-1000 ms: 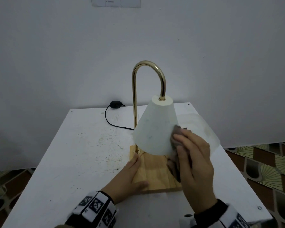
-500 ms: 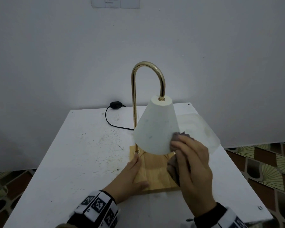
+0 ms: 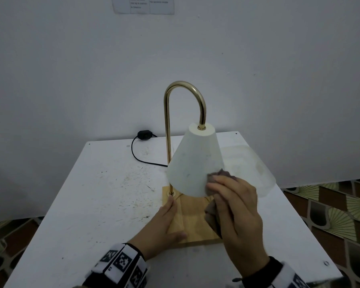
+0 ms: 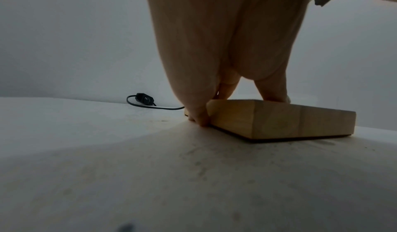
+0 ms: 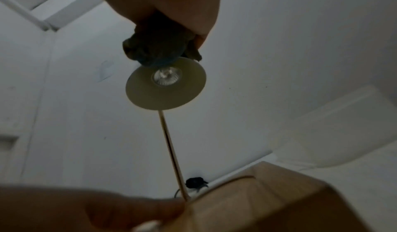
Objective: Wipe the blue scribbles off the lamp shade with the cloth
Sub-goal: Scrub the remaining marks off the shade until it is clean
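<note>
Hands come first, nearest us: our left hand [image 3: 161,229] lies flat with straight fingers on the near left corner of the lamp's wooden base [image 3: 192,223], little finger down its side on the table [image 3: 96,204]. Our right hand [image 3: 237,217] grips a bunched brown cloth [image 3: 217,176] and presses it against the lower right rim of the white shade [image 3: 192,163], which hangs above the base. Faint bluish flecks show on the shade left of the cloth. Behind the base, the brass stem [image 3: 167,142] rises and curves over; beyond, a black cord [image 3: 139,156] runs to a switch [image 3: 144,134] at the table's far edge.
</note>
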